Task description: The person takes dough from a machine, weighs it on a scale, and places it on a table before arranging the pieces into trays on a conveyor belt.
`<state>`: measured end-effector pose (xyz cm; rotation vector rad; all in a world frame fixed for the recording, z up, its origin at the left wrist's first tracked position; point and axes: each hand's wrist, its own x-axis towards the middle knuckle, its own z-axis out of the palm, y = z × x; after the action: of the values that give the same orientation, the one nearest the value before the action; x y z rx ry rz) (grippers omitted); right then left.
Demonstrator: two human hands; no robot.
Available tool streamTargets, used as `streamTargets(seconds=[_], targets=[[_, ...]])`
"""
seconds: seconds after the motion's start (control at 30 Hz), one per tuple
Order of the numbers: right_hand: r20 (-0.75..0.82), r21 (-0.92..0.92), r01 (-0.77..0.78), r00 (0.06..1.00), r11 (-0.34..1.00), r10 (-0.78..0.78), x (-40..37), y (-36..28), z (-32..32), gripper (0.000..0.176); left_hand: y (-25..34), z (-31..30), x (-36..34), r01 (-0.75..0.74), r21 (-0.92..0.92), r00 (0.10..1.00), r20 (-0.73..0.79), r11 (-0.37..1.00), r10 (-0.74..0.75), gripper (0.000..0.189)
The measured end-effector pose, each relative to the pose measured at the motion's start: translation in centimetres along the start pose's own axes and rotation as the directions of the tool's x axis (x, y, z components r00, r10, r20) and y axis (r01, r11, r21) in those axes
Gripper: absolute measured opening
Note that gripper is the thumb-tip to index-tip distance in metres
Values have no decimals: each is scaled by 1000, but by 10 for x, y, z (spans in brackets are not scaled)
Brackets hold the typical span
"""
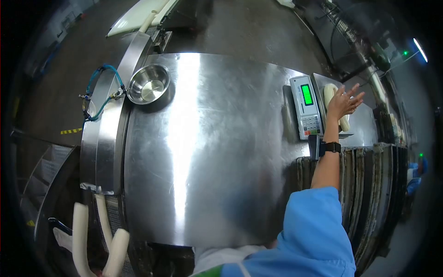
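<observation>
My right hand (344, 102) is open, its fingers spread, over the platform of a digital scale at the right. Below and beside it, a pale dough roll (329, 93) lies on the scale, partly covered by the hand. The grey scale housing (299, 102) has a lit green display and a keypad. At the bottom left, two thick lengths of a dough roll (80, 231) rise from the frame's lower edge. Only a sliver of my left hand (97, 273) shows where they meet, closed on the dough; most of it is out of frame.
A steel table (221, 152) spreads in front of me. At its far left stands a metal bowl (149, 84) beside a conveyor housing (108, 138) with blue hoses (106, 68). Another dough strip (104, 217) lies on the conveyor. Stacked trays (369, 189) stand at the right.
</observation>
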<state>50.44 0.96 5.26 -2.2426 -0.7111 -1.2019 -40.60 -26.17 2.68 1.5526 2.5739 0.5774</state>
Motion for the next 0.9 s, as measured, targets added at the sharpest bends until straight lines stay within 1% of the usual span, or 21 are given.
streamTargets(seconds=[0.07, 0.13, 0.17, 0.2, 0.27, 0.33, 0.4, 0.43, 0.47, 0.5, 0.53, 0.57, 0.6, 0.63, 0.67, 0.7, 0.73, 0.77, 0.8, 0.87, 0.9], targets=[[24, -12, -41, 999, 999, 42, -5, 8, 7, 52, 38, -2, 12, -263, -80, 965, -34, 962, 261, 50], [41, -20, -84, 996, 996, 85, -13, 18, 17, 52, 82, 10, 22, -698, 66, 706, -101, 713, 701, 50], [89, -70, -127, 987, 989, 133, -20, 24, 20, 54, 137, 20, 17, -309, -697, 903, -1, 647, 430, 49], [133, -121, -164, 975, 979, 180, -26, 29, 24, 57, 200, 33, 7, 295, -951, 913, 308, 88, 267, 48], [251, -220, -130, 950, 967, 185, -39, 37, 29, 54, 255, 51, -14, 474, -877, 879, 476, -79, -10, 47], [360, -305, -88, 911, 948, 200, -42, 45, 38, 52, 297, 72, -22, 547, -828, 786, 456, -125, 418, 46], [636, -418, 21, 721, 908, 276, -36, 60, 55, 42, 305, 111, -37, 643, -701, 766, 577, -308, 283, 45], [597, -257, 2, 787, 966, 157, -44, 31, 33, 33, 309, 157, -43, 693, -662, 701, 712, -285, 52, 41], [666, 76, 159, 727, 984, -169, -60, 103, 122, 39, 309, 183, -42, 741, -608, 654, 749, -284, 103, 37], [672, 202, 158, 696, 967, -254, -78, 94, 118, 47, 308, 205, -42, 719, -661, 687, 722, -216, 75, 35], [788, 309, -38, 570, 950, -234, -82, 42, 46, 55, 284, 233, -54, 788, -605, 614, 785, -114, 74, 36], [673, 367, 144, 641, 919, -369, -112, 49, 52, 55, 294, 221, -56, 810, -542, 570, 818, 224, -77, 37], [738, 423, 104, 537, 900, -409, -130, 21, 12, 54, 278, 224, -59, 708, -623, 631, 769, 333, 98, 38], [827, 354, 134, 417, 926, -376, -154, 5, -11, 56, 269, 214, -52, 736, -541, 541, 831, 406, 128, 36], [683, 616, 62, 454, 785, -572, -189, 14, -16, 50, 254, 221, -51, 626, -612, 634, 760, 484, 142, 33], [821, 444, 119, 343, 888, -457, -208, -10, -67, 56, 234, 222, -46, 329, -578, 799, 591, 747, 106, 30], [695, 568, 249, 365, 784, -620, -269, 51, -24, 59, 226, 204, -34, 234, -529, 908, 420, 816, 11, 31], [808, 524, 177, 204, 833, -552, -277, 29, -72, 62, 217, 183, -17, 71, -329, 983, 182, 942, -11, 30], [834, 529, 41, 157, 848, -528, -276, 2, -128, 62, 194, 170, 0, -70, -205, 997, -43, 976, 63, 33], [912, 403, -24, -76, 915, -404, -264, -24, -173, 63, 134, 151, 18, 39, -18, 980, -194, 999, -41, 43], [892, 448, -37, -53, 893, -450, -273, -16, -170, 63, 92, 148, 26, 81, 54, 965, -254, 995, -65, 45]])
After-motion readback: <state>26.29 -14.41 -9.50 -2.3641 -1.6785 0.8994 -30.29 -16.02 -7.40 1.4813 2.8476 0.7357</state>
